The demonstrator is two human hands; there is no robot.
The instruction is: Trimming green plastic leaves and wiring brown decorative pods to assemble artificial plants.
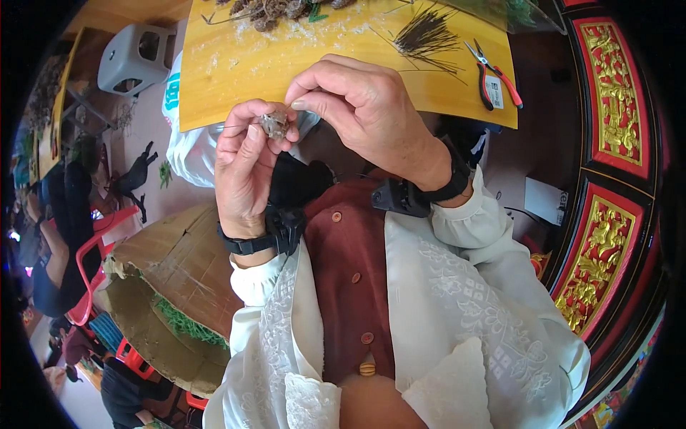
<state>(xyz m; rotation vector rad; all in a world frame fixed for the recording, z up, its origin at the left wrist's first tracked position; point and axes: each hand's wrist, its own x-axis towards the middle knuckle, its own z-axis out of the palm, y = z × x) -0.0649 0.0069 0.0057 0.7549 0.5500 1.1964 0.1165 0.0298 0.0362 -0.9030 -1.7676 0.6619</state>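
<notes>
My left hand (243,164) is closed around a small greyish-brown pine cone (274,124), holding it between thumb and fingers just off the table's near edge. A thin dark wire (233,126) sticks out to the left of the cone. Close beside the cone, my right hand (357,104) pinches with thumb and forefinger at what looks like the wire's other end, mostly hidden by the fingertips. On the yellow tabletop (329,53) lies a fanned bundle of dark wires (427,36). Pliers (493,77) with red and black handles rest at the right.
More brown pine cones (268,11) and white flakes lie at the table's back. A white plastic bag (193,154) hangs by the left corner. An open cardboard box (179,250) with green strands stands at my left, near a grey stool (136,61). Carved red-gold panels (614,93) line the right.
</notes>
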